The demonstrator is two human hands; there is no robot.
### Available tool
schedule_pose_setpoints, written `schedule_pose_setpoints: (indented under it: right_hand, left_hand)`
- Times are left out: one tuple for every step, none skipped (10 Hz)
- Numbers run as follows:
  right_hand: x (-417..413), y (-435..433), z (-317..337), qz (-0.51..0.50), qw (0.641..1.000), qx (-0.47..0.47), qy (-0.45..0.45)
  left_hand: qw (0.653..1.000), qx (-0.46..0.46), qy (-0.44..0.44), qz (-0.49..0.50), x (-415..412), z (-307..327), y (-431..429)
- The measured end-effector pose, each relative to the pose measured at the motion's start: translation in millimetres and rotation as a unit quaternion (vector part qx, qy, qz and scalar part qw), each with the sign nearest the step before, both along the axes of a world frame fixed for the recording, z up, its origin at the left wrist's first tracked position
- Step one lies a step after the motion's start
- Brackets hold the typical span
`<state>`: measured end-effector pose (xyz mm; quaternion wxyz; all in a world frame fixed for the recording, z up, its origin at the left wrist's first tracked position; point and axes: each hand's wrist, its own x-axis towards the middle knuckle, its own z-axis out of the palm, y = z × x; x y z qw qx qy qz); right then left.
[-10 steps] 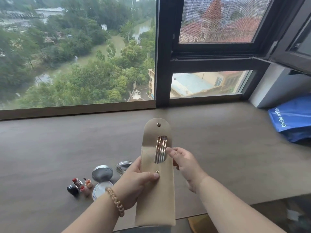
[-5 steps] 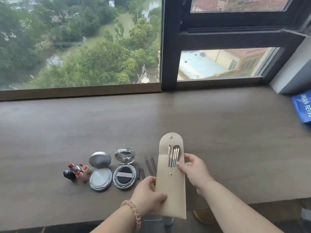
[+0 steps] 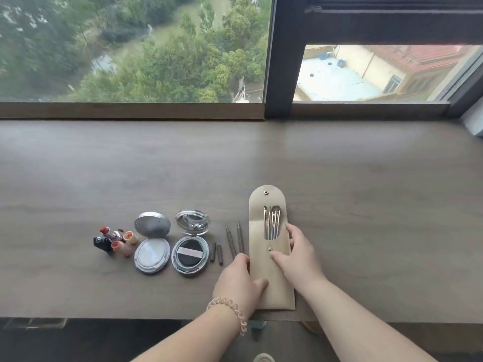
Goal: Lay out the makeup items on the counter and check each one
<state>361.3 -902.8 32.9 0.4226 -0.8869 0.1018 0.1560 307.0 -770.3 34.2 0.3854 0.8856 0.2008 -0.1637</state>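
Between our left hand [image 3: 239, 280], gripping its near edge, and our right hand [image 3: 298, 254], pinching its side, the brush pouch [image 3: 271, 273] lies on the surface [image 3: 366, 205]; we judge it light and floppy, best supported at both edges.

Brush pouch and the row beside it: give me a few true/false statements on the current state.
1. The brush pouch has its flap open, brush tips showing. True.
2. Both compacts are closed. False: the silver compact and the cushion compact are open.
3. The left hand grips the pouch's lower left edge. True.
4. The lipsticks sit right of the pouch. False: they are at the row's far left.
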Motion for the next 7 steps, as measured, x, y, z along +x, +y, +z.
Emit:
schedule_pose_setpoints:
  right_hand:
    - [1,2,-5,0.007,0.999,-0.029,-0.032]
    - [1,3,-8,0.02,0.993,-0.095,-0.062]
    - [-2,4,-5,0.025,0.982,-0.169,-0.083]
    - [-3,3,-4,0.028,0.977,-0.195,-0.085]
    - [-5,5,0,0.044,0.969,-0.222,-0.095]
    - [-15,8,3,0.053,0.967,-0.199,-0.152]
    - [-23,8,6,0.049,0.97,-0.158,-0.18]
  left_hand:
    - [1.0,0.031,-0.001,0.0,1,1,-2]
    - [0.998,0.066,-0.002,-0.012,1,2,-4]
    - [0.995,0.094,-0.004,-0.023,1,5,-5]
    - [0.993,0.112,-0.01,-0.032,-1,6,-5]
    - [0.99,0.131,-0.001,-0.044,-3,9,-6]
    - [0.99,0.135,-0.016,-0.04,-6,14,-6]
    - [0.989,0.14,-0.026,-0.029,-8,20,-2]
